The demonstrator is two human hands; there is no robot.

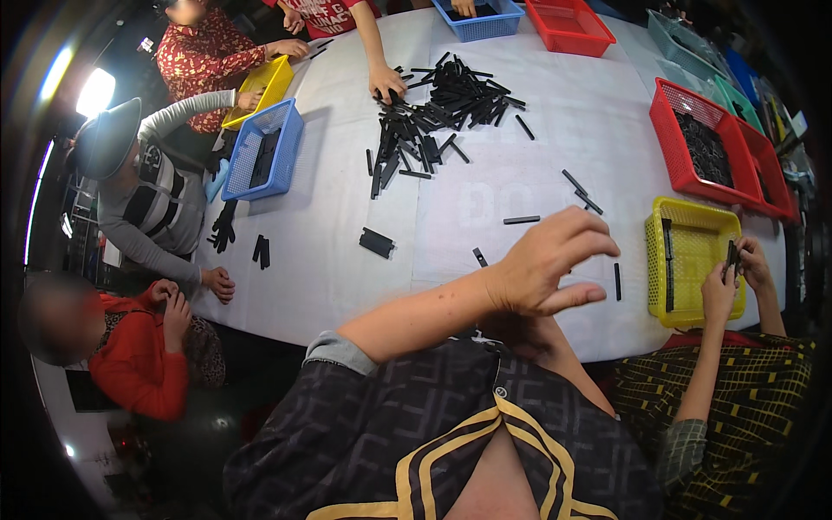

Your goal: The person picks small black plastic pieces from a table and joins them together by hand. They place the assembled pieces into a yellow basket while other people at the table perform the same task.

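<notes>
My left hand (553, 260) reaches across my body over the white table. Its thumb and fingers are apart, and nothing shows between them. Beneath that wrist, near the table's front edge, is my right hand (524, 334); its fingers are in shadow and mostly hidden, so its hold cannot be made out. Around my left hand lie slim black bars: one bar (522, 220) beyond it, another bar (618, 282) to its right, and a short bar (480, 257) beside the wrist. A wider black flat piece (377, 243) lies farther left.
A large heap of black bars (464, 95) covers the table's far middle, with a co-worker's hand (386, 82) in it. Baskets stand around the edges: blue (293, 143), red (663, 130), yellow (654, 299). At right, a neighbour's hands (719, 290) hold black bars over the yellow basket.
</notes>
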